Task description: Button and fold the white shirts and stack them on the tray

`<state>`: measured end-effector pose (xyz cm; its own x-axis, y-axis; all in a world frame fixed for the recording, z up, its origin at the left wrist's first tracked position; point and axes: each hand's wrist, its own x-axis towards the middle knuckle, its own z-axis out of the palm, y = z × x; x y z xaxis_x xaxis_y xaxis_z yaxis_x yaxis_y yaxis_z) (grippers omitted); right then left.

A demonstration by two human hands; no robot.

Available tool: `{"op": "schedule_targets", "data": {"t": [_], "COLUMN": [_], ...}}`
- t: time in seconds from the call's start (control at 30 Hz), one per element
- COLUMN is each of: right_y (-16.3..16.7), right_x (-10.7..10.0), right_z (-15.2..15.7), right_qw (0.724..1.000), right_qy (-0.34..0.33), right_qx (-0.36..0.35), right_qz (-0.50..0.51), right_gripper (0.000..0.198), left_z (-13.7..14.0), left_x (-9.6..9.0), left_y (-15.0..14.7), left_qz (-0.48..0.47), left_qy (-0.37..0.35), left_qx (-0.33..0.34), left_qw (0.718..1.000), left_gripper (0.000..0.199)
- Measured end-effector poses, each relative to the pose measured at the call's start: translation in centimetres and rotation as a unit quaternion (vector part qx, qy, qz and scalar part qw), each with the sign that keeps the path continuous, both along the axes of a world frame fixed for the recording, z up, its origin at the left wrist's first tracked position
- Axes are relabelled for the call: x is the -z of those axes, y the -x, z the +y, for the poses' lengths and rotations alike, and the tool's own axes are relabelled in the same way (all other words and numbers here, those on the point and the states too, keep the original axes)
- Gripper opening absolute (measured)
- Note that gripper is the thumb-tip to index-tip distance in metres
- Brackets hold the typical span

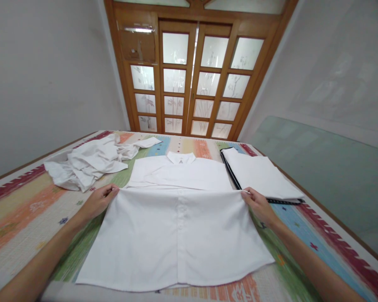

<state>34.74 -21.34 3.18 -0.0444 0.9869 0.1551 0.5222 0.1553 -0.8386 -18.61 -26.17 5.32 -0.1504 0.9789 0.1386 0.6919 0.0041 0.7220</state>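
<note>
A white button-up shirt (148,230) lies in front of me with its collar at the far end and its hem towards me. My left hand (102,199) pinches the shirt's left edge at mid-height. On the opposite edge, my right hand (255,201) pinches the fabric at about the same level. Between the two hands the cloth is drawn taut and slightly raised, forming a straight ridge across the shirt. The button placket runs down the middle of the near half. No sleeves show clearly beside the body.
A crumpled white garment (91,161) lies at the back left. At the right, folded white cloth (255,174) rests on a black-edged item (231,170). Everything lies on a colourful striped cloth (28,209). Beyond stand wooden glass-paned doors (192,79), with walls on both sides.
</note>
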Motion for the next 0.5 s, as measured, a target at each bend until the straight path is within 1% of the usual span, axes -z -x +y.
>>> {"op": "schedule_targets", "data": {"t": [0.13, 0.27, 0.33, 0.4, 0.43, 0.5], "right_y": [0.4, 0.7, 0.7, 0.8, 0.7, 0.6], "right_x": [0.5, 1.1, 1.1, 0.9, 0.8, 0.5], "right_z": [0.7, 0.9, 0.7, 0.3, 0.0, -0.6], "right_qw": [0.996, 0.989, 0.987, 0.987, 0.987, 0.989], "right_qy": [-0.005, -0.001, -0.01, -0.014, -0.011, 0.007], "right_qx": [0.025, 0.028, 0.034, 0.046, 0.054, 0.065], "right_qz": [-0.09, -0.145, -0.156, -0.154, -0.148, -0.133], "right_gripper": [0.037, 0.03, 0.029, 0.026, 0.025, 0.026], "left_z": [0.5, 0.9, 0.8, 0.6, 0.3, -0.3], "left_x": [0.4, 1.0, 1.2, 1.2, 1.1, 1.0], "left_y": [-0.3, -0.5, -0.4, -0.1, 0.1, 0.5], "left_qz": [0.045, 0.078, 0.094, 0.109, 0.111, 0.097], "left_qy": [0.019, 0.041, 0.029, 0.012, 0.016, 0.048], "left_qx": [-0.019, -0.029, -0.041, -0.068, -0.082, -0.091], "left_qw": [0.999, 0.996, 0.994, 0.992, 0.99, 0.99], "left_gripper": [0.06, 0.056, 0.054, 0.054, 0.054, 0.055]}}
